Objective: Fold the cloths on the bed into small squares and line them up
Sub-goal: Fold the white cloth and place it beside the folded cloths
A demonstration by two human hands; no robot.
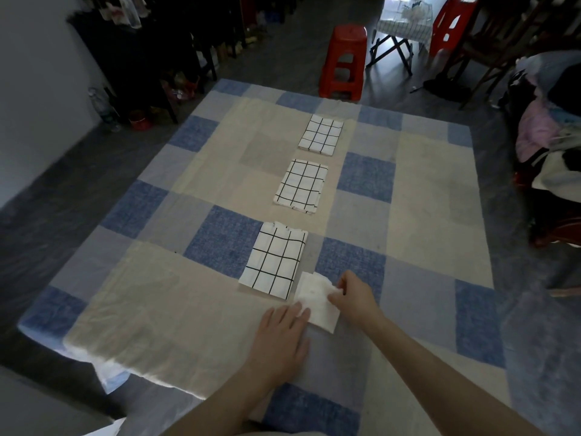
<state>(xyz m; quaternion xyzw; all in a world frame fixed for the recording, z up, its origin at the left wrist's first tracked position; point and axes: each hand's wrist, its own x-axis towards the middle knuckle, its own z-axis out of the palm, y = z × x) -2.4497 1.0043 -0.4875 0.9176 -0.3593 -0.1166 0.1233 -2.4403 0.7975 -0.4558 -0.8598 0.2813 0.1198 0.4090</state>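
**Three checked cloths lined up, a fourth white one under both hands**

Three folded cloths, white with a black grid, laid in a line down the middle of the bed (132, 313), well apart from one another: far checked cloth (321, 135), middle checked cloth (301, 186), near checked cloth (273, 260). All three flat on the blue, grey and cream patchwork cover, each a small rectangle, slightly turned.

Just beside the near checked cloth, at its lower right corner: plain white cloth (314, 305), folded small, flat on the cover, edge almost touching the checked one.

Left hand (280, 335) flat, fingers straight and together, fingertips pressing on the white cloth's near left edge. Right hand (353, 297) curled, thumb and fingers pinching the white cloth's right side, a little fabric bunched up at the pinch.

Beyond the bed's far end: red plastic stool (345, 61) on dark floor, second red stool (451, 25) further right, folding table (399, 36) between them. Pile of clothes (550, 127) at far right.
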